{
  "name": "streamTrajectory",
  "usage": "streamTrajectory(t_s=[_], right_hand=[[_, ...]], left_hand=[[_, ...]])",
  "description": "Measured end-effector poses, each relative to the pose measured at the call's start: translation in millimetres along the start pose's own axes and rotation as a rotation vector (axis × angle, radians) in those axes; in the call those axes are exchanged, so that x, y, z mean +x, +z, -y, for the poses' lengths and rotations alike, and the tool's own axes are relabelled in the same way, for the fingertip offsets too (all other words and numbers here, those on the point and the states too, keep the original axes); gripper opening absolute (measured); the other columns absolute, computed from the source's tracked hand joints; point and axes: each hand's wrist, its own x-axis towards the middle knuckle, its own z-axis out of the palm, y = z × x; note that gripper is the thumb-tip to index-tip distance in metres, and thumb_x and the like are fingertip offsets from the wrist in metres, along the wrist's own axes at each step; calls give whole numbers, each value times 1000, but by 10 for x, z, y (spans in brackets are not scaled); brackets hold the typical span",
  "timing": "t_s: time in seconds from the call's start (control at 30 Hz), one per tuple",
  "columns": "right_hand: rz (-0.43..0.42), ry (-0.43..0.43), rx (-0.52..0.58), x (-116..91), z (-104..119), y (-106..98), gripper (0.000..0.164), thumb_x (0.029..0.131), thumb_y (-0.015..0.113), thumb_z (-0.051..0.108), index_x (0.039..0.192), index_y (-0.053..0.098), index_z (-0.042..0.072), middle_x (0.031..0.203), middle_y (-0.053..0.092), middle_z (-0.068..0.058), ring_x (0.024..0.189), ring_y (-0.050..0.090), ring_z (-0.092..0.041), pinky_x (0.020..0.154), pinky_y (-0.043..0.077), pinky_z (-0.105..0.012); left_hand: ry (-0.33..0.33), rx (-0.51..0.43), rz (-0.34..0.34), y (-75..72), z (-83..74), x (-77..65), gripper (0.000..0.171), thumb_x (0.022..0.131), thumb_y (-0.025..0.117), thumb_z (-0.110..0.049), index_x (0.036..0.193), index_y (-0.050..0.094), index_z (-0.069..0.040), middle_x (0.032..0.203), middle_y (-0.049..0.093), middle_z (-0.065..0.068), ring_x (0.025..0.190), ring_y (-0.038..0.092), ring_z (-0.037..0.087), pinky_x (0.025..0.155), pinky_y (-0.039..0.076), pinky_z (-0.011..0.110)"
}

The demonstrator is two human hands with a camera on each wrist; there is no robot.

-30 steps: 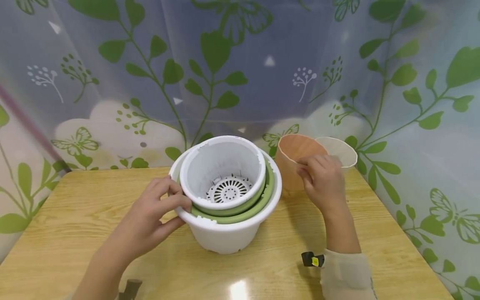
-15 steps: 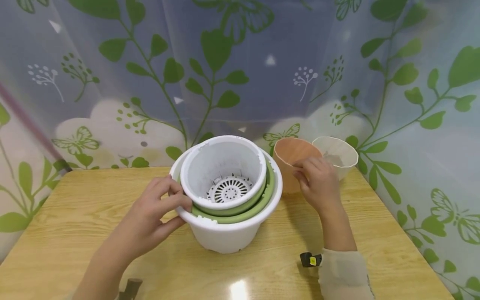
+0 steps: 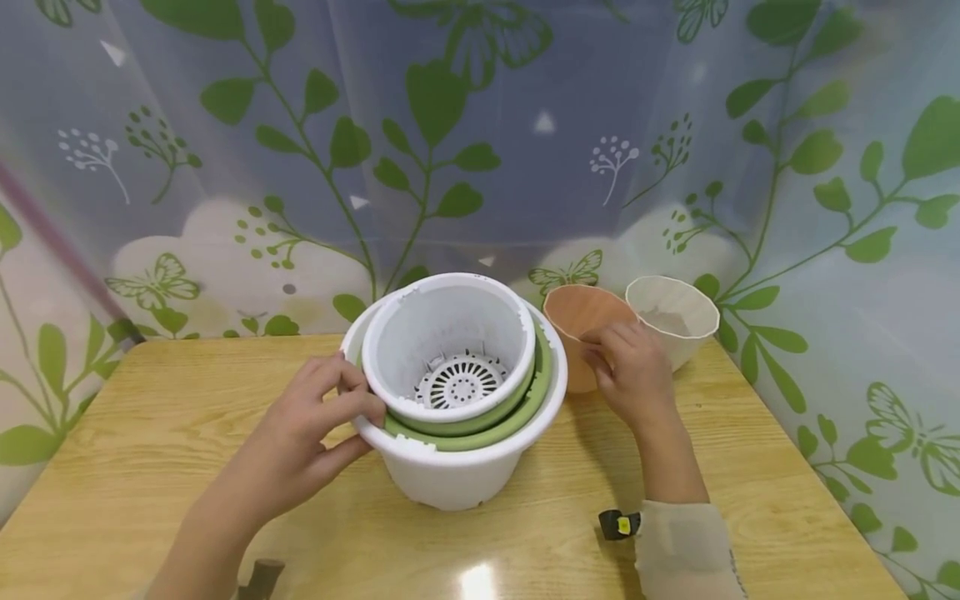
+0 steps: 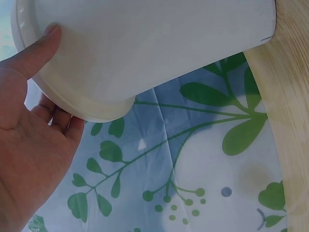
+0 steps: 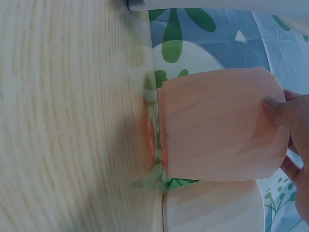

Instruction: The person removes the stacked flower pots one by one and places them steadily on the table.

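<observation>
My left hand (image 3: 322,417) grips the left rim of a white plastic pot (image 3: 453,483). In the left wrist view, the thumb lies on its outer wall and the other fingers reach behind the rim. Green pots or rims (image 3: 487,437) and a smaller white pot (image 3: 397,342) with a slotted bottom are nested inside. My right hand (image 3: 633,375) pinches the near rim of an orange, fluted flower pot (image 3: 579,371). A narrow gap shows between that pot's base and the table in the right wrist view. Beside it stands a cream flower pot (image 3: 682,321), partly hidden by the hand.
All the pots are on a light wood-grain table (image 3: 187,383). A curtain (image 3: 517,183) printed with leaves and butterflies hangs behind and to the right. Under my right forearm, a black piece with a yellow mark (image 3: 619,525) hangs near the sleeve.
My right hand has brought the orange pot down and slightly left, uncovering more of the cream pot. The left hand and the nested pots have stayed in place.
</observation>
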Motion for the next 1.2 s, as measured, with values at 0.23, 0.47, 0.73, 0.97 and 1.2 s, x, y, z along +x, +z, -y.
streamTrajectory(t_s=[0.23, 0.47, 0.73, 0.97, 1.2], right_hand=[[1, 0, 3, -31, -18, 56, 17, 77, 80, 2, 90, 70, 8, 85, 69, -5, 80, 62, -30, 70, 48, -46], [26, 18, -4, -59, -44, 96, 16, 78, 80, 4, 90, 71, 9, 86, 70, -4, 81, 62, -30, 72, 49, -45], [5, 52, -12, -72, -54, 143, 19, 77, 81, 0, 91, 72, 8, 87, 71, -6, 82, 62, -30, 75, 50, -44], [3, 84, -8, -83, -78, 135, 21, 77, 81, 0, 95, 73, 7, 91, 72, -8, 84, 62, -31, 77, 49, -43], [32, 133, 10, -111, -109, 114, 21, 79, 80, -1, 98, 72, 7, 94, 71, -8, 90, 62, -31, 82, 49, -43]], left_hand=[[30, 7, -28, 10, -7, -2, 27, 95, 56, -50, 94, 67, -25, 100, 51, -9, 109, 48, 20, 95, 39, 32], [52, 15, -50, 19, -11, 0, 27, 96, 56, -49, 93, 67, -24, 99, 51, -8, 107, 48, 20, 94, 39, 30], [38, 11, -34, -1, -18, 15, 29, 96, 55, -50, 94, 67, -24, 100, 52, -7, 106, 47, 20, 93, 39, 33], [-13, 8, 7, -12, -23, 5, 30, 95, 55, -52, 93, 67, -24, 100, 51, -7, 106, 46, 20, 93, 39, 35], [-8, 5, 3, -6, -18, 10, 30, 95, 55, -52, 93, 67, -23, 100, 51, -7, 105, 47, 20, 92, 39, 35]])
